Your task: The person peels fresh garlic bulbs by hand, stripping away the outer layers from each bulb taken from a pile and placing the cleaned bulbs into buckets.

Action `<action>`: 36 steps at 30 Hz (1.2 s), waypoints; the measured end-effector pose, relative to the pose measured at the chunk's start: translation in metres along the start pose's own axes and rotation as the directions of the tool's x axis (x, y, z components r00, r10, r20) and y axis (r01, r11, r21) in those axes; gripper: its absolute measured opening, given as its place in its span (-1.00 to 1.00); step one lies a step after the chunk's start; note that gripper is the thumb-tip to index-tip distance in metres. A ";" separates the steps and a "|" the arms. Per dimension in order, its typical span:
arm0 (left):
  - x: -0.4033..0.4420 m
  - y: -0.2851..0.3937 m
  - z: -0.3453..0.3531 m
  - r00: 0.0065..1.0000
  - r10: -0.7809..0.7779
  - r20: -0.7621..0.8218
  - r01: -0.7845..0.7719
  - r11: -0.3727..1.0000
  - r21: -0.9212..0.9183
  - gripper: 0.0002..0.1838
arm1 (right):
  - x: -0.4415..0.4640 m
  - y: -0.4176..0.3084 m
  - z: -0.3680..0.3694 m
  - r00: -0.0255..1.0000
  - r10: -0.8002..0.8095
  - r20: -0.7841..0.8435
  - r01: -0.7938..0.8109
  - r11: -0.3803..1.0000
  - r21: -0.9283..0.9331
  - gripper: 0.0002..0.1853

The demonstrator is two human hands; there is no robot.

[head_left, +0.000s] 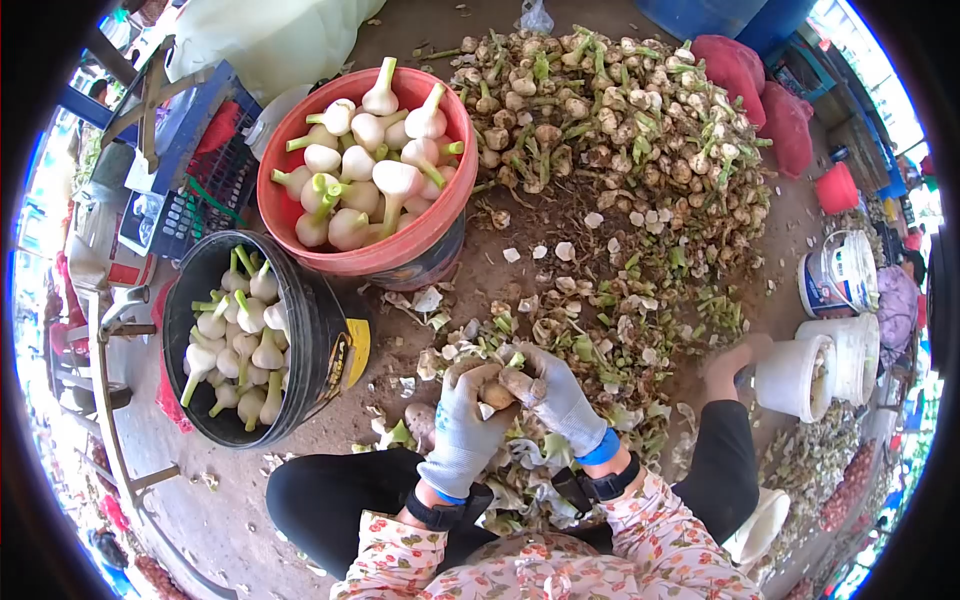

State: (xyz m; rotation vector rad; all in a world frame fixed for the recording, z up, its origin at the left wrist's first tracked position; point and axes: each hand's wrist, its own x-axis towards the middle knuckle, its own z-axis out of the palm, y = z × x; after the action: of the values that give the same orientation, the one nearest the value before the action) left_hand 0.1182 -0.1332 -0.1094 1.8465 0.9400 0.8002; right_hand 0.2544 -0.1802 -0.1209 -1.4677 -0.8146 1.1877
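Observation:
In grey work gloves, both my hands meet in front of my lap. My left hand point(466, 425) has its fingers curled around a garlic bulb point(497, 394), whose pale side shows between the gloves. My right hand point(562, 402) is closed against the same bulb from the other side, with its thumb and fingertips pressed near the top. Fingers hide most of the bulb. Beneath them spreads a litter of garlic skins and cut stalks point(600, 350). Left of my hands stands a black bucket point(315, 320) of cleaned garlic bulbs point(245, 345).
A red tub point(290, 245) heaped with cleaned garlic stands behind the black bucket. Unpeeled, soiled garlic point(610, 110) forms a large pile ahead. White buckets point(790, 378) sit at the right beside my foot point(735, 365). Blue crates point(185, 150) and a metal frame point(110, 380) lie left.

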 end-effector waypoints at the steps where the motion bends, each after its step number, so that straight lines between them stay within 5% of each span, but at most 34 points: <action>1: -0.002 0.000 -0.001 1.000 0.008 0.001 -0.008 1.000 -0.015 -0.43 | -0.004 -0.004 -0.001 0.999 0.042 0.015 -0.043 0.999 0.028 -0.73; 10: -0.005 0.013 -0.005 0.998 -0.024 0.060 0.028 0.997 -0.066 -0.45 | -0.026 -0.031 -0.013 0.989 0.140 0.036 -0.144 0.976 0.164 -0.75; 14: -0.004 0.016 -0.005 0.995 0.082 0.048 -0.081 0.996 -0.027 -0.47 | -0.021 -0.014 -0.008 1.000 0.005 -0.028 -0.010 0.986 -0.168 -0.71; 20: -0.009 0.021 -0.007 0.998 -0.024 0.059 0.029 0.997 -0.077 -0.47 | -0.028 -0.026 -0.007 1.000 0.027 -0.001 -0.027 0.997 0.072 -0.77; 23: -0.008 0.019 -0.006 0.991 -0.103 0.090 0.117 0.980 -0.162 -0.45 | -0.030 -0.027 -0.013 0.993 0.119 0.018 -0.120 0.992 0.047 -0.81; 25: -0.009 0.015 -0.006 0.967 -0.203 0.157 0.240 0.933 -0.269 -0.44 | -0.029 -0.021 -0.021 0.986 0.147 0.083 -0.154 0.985 0.081 -0.79; 28: -0.006 0.018 -0.009 0.867 -0.373 0.329 0.490 0.530 -0.692 -0.49 | -0.030 -0.029 -0.027 0.970 0.185 0.159 -0.199 0.977 0.078 -0.75; 29: -0.005 0.016 -0.011 0.836 -0.382 0.393 0.541 0.455 -0.707 -0.48 | -0.030 -0.033 -0.027 0.964 0.197 0.180 -0.212 0.975 0.068 -0.75; 32: -0.005 0.002 -0.009 0.708 -0.372 0.600 0.689 0.179 -0.702 -0.21 | -0.031 -0.018 -0.019 0.976 -0.219 0.020 0.220 0.968 -0.118 -0.85; 35: -0.007 0.005 -0.006 0.752 -0.415 0.512 0.643 0.292 -0.708 -0.17 | -0.031 -0.021 -0.013 0.986 -0.150 -0.074 0.150 0.989 -0.004 -0.82; 36: -0.008 0.003 -0.005 0.813 -0.396 0.427 0.578 0.457 -0.677 -0.23 | -0.028 -0.021 -0.010 0.931 -0.341 -0.130 0.314 0.930 -0.189 -0.83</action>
State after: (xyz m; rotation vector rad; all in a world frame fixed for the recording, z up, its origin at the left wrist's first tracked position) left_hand 0.1113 -0.1388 -0.1057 0.7684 0.7383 0.4936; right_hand 0.2585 -0.2043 -0.0934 -1.4689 -1.0201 0.7535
